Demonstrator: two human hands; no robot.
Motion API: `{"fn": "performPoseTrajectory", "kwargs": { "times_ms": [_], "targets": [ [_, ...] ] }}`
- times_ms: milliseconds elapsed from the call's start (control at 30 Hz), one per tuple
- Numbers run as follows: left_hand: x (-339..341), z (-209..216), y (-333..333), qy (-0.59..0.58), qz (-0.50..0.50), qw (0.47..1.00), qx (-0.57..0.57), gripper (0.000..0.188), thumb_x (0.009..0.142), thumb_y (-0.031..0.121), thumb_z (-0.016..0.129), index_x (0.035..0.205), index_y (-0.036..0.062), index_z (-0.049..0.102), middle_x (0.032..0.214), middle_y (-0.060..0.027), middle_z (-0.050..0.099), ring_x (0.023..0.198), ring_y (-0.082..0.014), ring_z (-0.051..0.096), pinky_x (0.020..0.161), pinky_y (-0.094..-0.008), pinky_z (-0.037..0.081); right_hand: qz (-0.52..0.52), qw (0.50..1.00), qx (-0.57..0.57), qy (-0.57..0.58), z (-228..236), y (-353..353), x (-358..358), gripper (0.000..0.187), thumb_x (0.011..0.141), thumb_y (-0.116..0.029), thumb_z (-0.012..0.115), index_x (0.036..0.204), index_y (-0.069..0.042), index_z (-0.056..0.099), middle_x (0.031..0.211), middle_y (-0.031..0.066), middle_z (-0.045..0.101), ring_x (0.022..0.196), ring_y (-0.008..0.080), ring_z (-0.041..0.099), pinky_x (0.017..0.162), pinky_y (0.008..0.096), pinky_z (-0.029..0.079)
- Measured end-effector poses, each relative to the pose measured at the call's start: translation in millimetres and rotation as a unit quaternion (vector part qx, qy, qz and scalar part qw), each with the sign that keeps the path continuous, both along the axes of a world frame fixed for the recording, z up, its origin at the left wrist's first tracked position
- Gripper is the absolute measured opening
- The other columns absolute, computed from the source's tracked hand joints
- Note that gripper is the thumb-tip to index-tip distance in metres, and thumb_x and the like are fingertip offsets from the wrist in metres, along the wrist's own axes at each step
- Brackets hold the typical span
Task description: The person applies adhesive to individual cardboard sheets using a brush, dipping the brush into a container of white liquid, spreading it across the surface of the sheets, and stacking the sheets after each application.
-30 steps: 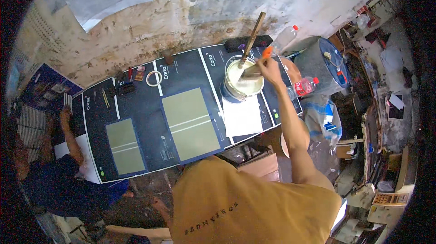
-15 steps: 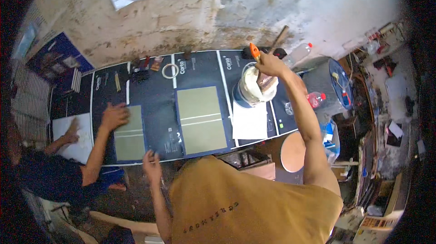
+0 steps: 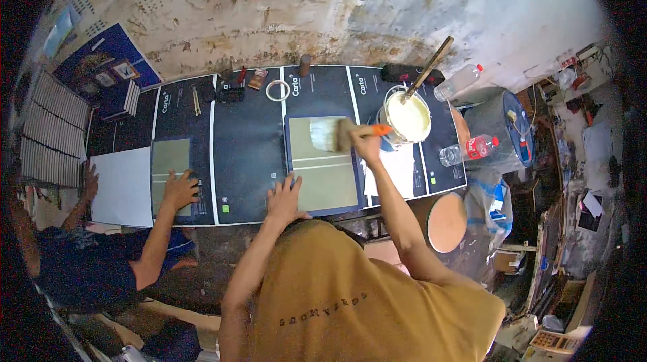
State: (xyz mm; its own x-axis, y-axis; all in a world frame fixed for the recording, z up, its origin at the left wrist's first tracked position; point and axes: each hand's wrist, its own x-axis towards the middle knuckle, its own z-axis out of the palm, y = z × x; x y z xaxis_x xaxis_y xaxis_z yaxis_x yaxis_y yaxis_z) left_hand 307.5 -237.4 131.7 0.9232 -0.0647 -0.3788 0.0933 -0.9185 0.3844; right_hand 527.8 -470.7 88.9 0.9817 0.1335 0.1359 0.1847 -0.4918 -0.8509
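Note:
My right hand (image 3: pixel 367 146) grips a wide paintbrush (image 3: pixel 337 134) with an orange handle. Its bristles, wet with pale paste, rest on the upper part of a greenish-grey board (image 3: pixel 323 173) on the dark table. My left hand (image 3: pixel 284 200) lies flat with fingers spread on the board's lower left corner. A white bucket (image 3: pixel 406 119) of cream paste stands just right of the brush, a wooden stick (image 3: pixel 428 67) leaning in it.
A co-worker in blue at the left presses a hand (image 3: pixel 180 189) on a second greenish board (image 3: pixel 170 167) beside a white sheet (image 3: pixel 122 185). Tape ring (image 3: pixel 277 90), small tools, two plastic bottles (image 3: pixel 468 150) and a blue drum (image 3: pixel 502 129) surround the table. A round stool (image 3: pixel 446 222) stands lower right.
My right hand has carried the brush from the bucket leftward onto the board. My left hand has come up onto the board's corner. The co-worker's hand stays on the left board.

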Motion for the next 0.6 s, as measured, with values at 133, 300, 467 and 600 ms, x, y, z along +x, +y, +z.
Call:
{"fn": "performPoseTrajectory", "kwargs": {
  "times_ms": [133,300,467,600],
  "targets": [
    [-7.8,-6.1,6.2,-0.005,0.015,0.999,-0.034,0.12,0.056,0.049,0.092,0.153,0.0128,0.031,0.16,-0.0126,0.025,0.131,-0.0411,0.043,0.099,-0.0641,0.041,-0.123,0.967,0.214,0.056,19.5,-89.2,-47.9,0.029,0.087,-0.021,0.075,0.103,0.002,0.068,0.096,0.0042,0.066,0.081,0.0133,0.061,0.07,0.0292,0.051],
    [-5.0,-20.9,7.7,-0.027,0.003,0.997,-0.07,0.121,0.056,0.051,0.091,0.153,0.012,0.029,0.16,-0.0128,0.024,0.128,-0.0416,0.046,0.096,-0.0649,0.043,-0.181,0.963,0.194,0.052,99.6,-48.1,-105.4,0.027,0.089,-0.021,0.074,0.102,0.001,0.066,0.09,0.0016,0.065,0.076,0.0094,0.057,0.069,0.026,0.048],
    [-5.0,-28.9,8.2,-0.057,-0.018,0.996,-0.062,0.121,0.057,0.051,0.091,0.152,0.0101,0.029,0.158,-0.0135,0.025,0.125,-0.0411,0.05,0.094,-0.0616,0.046,-0.111,0.992,-0.007,-0.061,40.8,39.1,-138.6,0.033,0.083,-0.027,0.077,0.089,0.002,0.063,0.079,0.0133,0.069,0.073,0.0215,0.065,0.069,0.0369,0.052],
    [-5.4,-23.1,7.5,-0.066,-0.018,0.997,-0.041,0.118,0.058,0.052,0.09,0.151,0.0094,0.03,0.157,-0.0144,0.027,0.124,-0.041,0.051,0.092,-0.0593,0.047,-0.202,0.968,-0.121,0.09,42.2,-7.5,-164.5,0.04,0.087,-0.039,0.071,0.091,0.001,0.073,0.084,0.0194,0.074,0.082,0.0312,0.073,0.073,0.0414,0.054]
  ]
}}
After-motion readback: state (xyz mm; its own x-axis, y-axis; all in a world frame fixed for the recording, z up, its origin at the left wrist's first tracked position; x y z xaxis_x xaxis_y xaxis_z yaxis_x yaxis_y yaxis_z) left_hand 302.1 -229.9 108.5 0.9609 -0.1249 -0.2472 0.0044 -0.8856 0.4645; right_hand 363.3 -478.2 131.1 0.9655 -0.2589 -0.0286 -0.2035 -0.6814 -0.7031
